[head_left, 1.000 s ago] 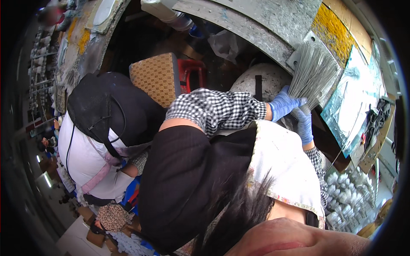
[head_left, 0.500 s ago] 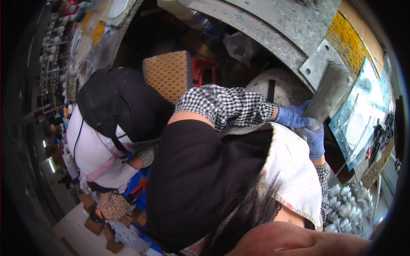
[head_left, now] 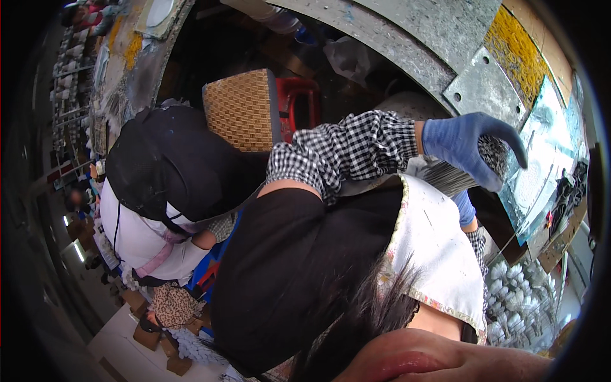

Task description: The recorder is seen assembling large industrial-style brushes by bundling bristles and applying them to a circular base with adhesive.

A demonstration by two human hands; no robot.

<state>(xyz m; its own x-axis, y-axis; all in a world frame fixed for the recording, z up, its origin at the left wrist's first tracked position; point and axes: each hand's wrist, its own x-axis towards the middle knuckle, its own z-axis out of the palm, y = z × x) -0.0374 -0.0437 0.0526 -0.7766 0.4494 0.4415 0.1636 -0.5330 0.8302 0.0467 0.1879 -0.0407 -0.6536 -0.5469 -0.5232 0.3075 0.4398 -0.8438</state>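
Observation:
My left hand (head_left: 461,143), in a blue glove, curves in a C round the upper end of a bundle of thin grey wires (head_left: 450,178). The cut ends show between its thumb and fingers, which do not meet. My right hand (head_left: 466,207), gloved in blue too, is low beside the bundle; its fingers are hidden. Both forearms wear black-and-white checked sleeves. A white apron (head_left: 439,254) covers my front, below the bundle.
A grey worktop (head_left: 401,44) curves past the far side, with a metal plate (head_left: 487,89), yellow pieces (head_left: 512,54) and a bluish sheet (head_left: 541,153). Grey-white bundles (head_left: 515,293) lie lower right. A co-worker in a black cap (head_left: 172,159) sits close at left, near a woven-pattern stool seat (head_left: 238,108).
My left hand has shifted up and right, from the bundle's lower part to its upper end. The bundle now leans lower. The right hand is lower and more hidden.

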